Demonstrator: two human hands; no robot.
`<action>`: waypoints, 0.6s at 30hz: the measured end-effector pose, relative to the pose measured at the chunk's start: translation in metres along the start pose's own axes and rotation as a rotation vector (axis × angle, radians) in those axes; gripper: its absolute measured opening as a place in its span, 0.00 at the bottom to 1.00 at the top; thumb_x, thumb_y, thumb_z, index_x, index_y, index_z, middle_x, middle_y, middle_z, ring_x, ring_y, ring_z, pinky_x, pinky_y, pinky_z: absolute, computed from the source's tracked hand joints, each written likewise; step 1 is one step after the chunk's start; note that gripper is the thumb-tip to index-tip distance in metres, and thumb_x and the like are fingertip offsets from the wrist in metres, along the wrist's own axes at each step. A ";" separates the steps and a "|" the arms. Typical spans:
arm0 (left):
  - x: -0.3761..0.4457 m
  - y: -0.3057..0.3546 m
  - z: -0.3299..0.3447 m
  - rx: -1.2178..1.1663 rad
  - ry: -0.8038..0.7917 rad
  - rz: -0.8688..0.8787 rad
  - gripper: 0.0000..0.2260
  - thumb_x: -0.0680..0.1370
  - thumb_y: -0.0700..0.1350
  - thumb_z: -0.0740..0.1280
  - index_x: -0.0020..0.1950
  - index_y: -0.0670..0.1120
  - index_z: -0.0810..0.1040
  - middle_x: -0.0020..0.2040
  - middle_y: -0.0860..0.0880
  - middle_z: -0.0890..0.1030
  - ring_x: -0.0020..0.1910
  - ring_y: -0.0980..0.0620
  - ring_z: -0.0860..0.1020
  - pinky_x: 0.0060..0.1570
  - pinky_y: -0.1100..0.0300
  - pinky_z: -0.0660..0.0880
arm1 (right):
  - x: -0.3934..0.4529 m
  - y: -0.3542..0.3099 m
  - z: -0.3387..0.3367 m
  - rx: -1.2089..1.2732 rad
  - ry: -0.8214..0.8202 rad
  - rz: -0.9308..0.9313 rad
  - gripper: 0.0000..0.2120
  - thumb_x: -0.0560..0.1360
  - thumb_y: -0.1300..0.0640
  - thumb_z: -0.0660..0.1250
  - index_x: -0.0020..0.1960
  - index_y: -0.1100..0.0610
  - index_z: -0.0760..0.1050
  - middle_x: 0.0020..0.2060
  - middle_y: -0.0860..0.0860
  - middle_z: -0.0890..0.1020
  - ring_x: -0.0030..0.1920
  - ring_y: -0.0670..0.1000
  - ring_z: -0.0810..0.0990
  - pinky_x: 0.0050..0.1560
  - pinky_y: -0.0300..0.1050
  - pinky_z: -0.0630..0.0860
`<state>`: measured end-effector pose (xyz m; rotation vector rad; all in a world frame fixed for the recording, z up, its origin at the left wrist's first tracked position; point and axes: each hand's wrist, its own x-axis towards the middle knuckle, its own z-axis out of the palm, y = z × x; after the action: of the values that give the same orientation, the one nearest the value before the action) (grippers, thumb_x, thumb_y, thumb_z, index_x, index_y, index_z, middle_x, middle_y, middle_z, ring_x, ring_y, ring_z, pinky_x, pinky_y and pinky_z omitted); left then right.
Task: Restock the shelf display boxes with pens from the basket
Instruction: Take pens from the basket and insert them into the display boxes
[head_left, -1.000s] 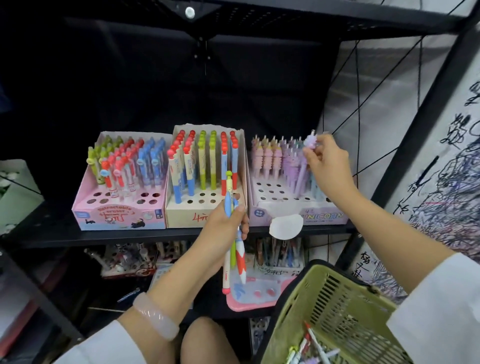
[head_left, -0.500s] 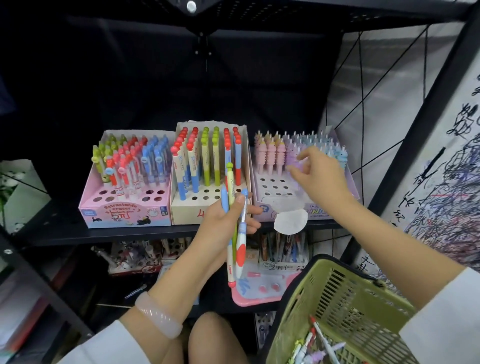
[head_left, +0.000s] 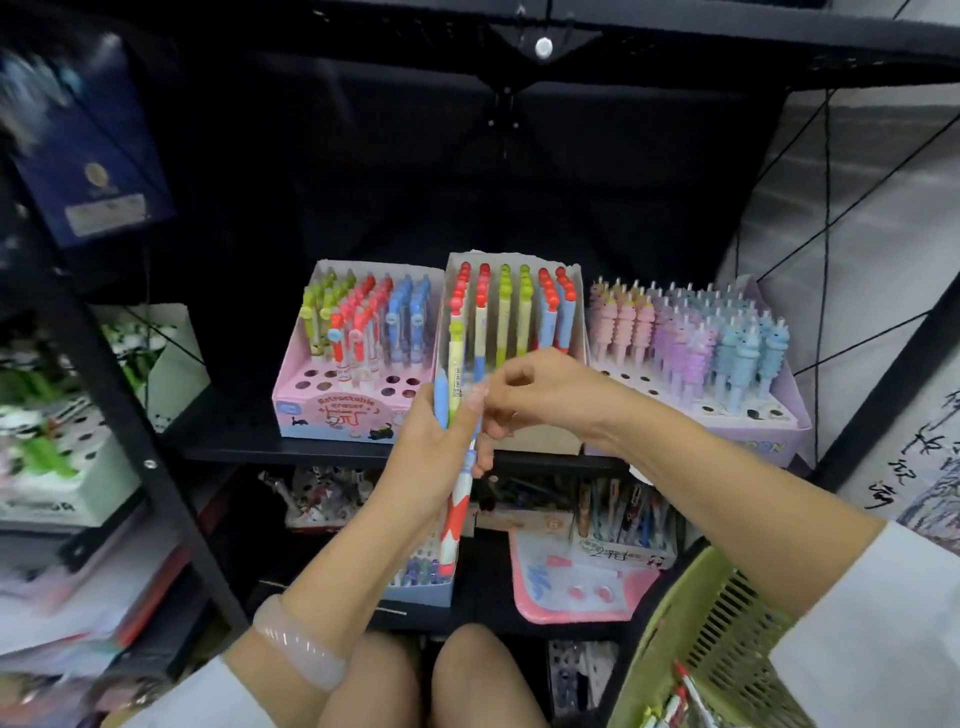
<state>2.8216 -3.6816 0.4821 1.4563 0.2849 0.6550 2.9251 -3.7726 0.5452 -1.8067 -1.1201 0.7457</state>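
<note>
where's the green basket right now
In the head view the green basket sits at the bottom right corner, below the person's right forearm and lower than the shelf with the unicorn pen box.

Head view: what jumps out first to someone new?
Centre frame, the left hand grips a small bundle of pens upright while the right hand pinches one at its top. Behind them, three display boxes on the black shelf hold rows of colourful pens; a green basket sits bottom right.

A bunch of pens (head_left: 456, 467) is gripped upright by the left hand (head_left: 426, 457) just in front of the middle display box (head_left: 511, 312); one pen is pinched by the right hand (head_left: 540, 395). Green basket (head_left: 691, 639) seen lower right of that box.
</note>
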 end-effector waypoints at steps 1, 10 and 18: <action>0.000 0.002 -0.010 0.016 0.026 0.020 0.11 0.79 0.53 0.59 0.51 0.46 0.72 0.33 0.50 0.81 0.25 0.54 0.75 0.26 0.65 0.72 | 0.005 -0.006 0.006 -0.036 0.016 -0.038 0.11 0.77 0.56 0.65 0.38 0.59 0.79 0.30 0.51 0.80 0.35 0.46 0.79 0.44 0.39 0.79; -0.006 0.010 -0.092 -0.026 0.297 -0.082 0.11 0.81 0.52 0.56 0.49 0.48 0.74 0.34 0.48 0.83 0.21 0.52 0.73 0.22 0.63 0.71 | 0.071 -0.071 0.014 -0.257 0.563 -0.374 0.04 0.76 0.56 0.66 0.44 0.55 0.73 0.31 0.50 0.82 0.32 0.42 0.81 0.37 0.33 0.77; -0.005 0.001 -0.109 -0.035 0.339 -0.130 0.11 0.81 0.51 0.56 0.52 0.49 0.75 0.34 0.50 0.75 0.22 0.58 0.64 0.21 0.66 0.62 | 0.114 -0.071 0.023 -0.644 0.479 -0.206 0.10 0.77 0.52 0.65 0.50 0.59 0.72 0.40 0.56 0.83 0.42 0.54 0.83 0.47 0.53 0.79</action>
<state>2.7565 -3.5951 0.4689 1.2780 0.6234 0.7952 2.9258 -3.6450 0.5923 -2.1806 -1.2646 -0.2078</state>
